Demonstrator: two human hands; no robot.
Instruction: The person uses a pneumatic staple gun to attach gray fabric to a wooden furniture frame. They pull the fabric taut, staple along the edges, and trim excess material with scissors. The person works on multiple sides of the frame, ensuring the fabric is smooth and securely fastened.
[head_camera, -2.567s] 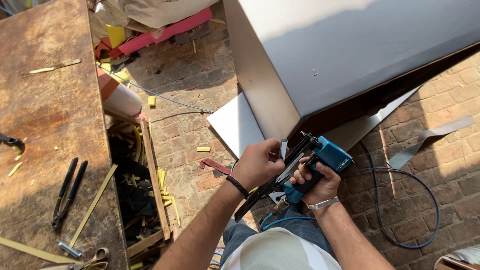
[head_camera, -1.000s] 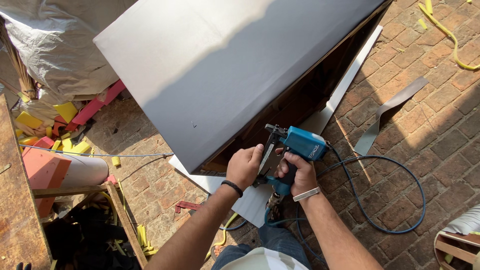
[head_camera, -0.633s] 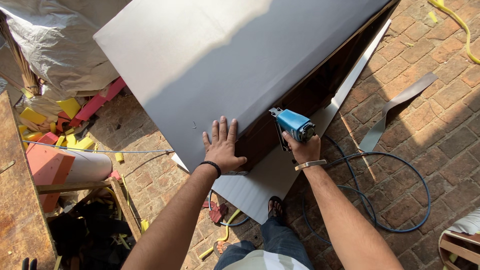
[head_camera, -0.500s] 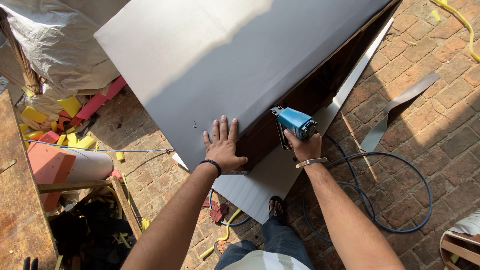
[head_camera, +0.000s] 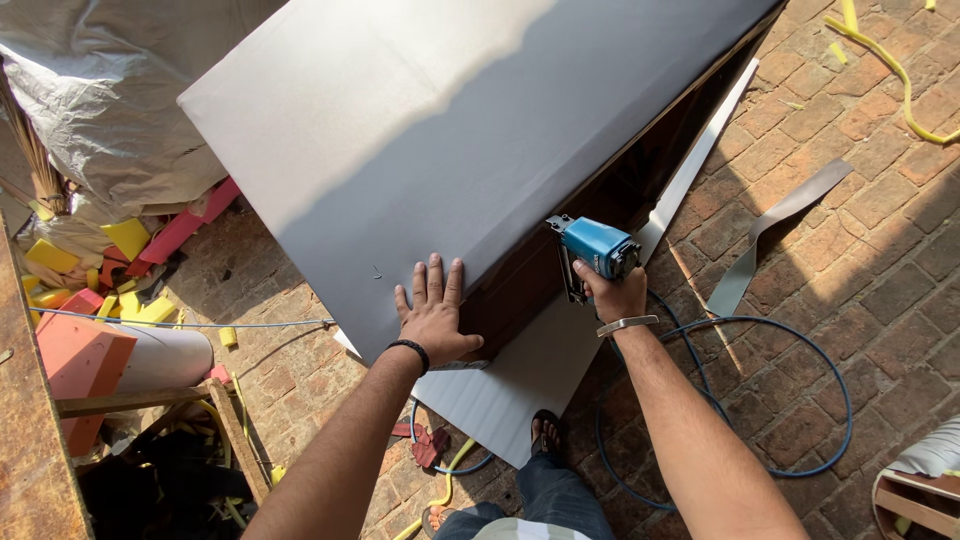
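Grey sheet covering (head_camera: 420, 130) lies pinned flat under the spread left hand (head_camera: 435, 318); right hand (head_camera: 612, 292) grips the blue pneumatic stapler (head_camera: 592, 252) against the frame edge at centre.

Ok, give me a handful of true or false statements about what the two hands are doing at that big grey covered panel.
1. The left hand lies flat on the grey panel. True.
2. The right hand holds a red hammer. False: it grips a blue staple gun.
3. A blue hose loops over the brick floor. True.
4. The right wrist is bare. False: it wears a metal bracelet.
5. The staple gun lies on the floor. False: it is held at the panel's dark edge.
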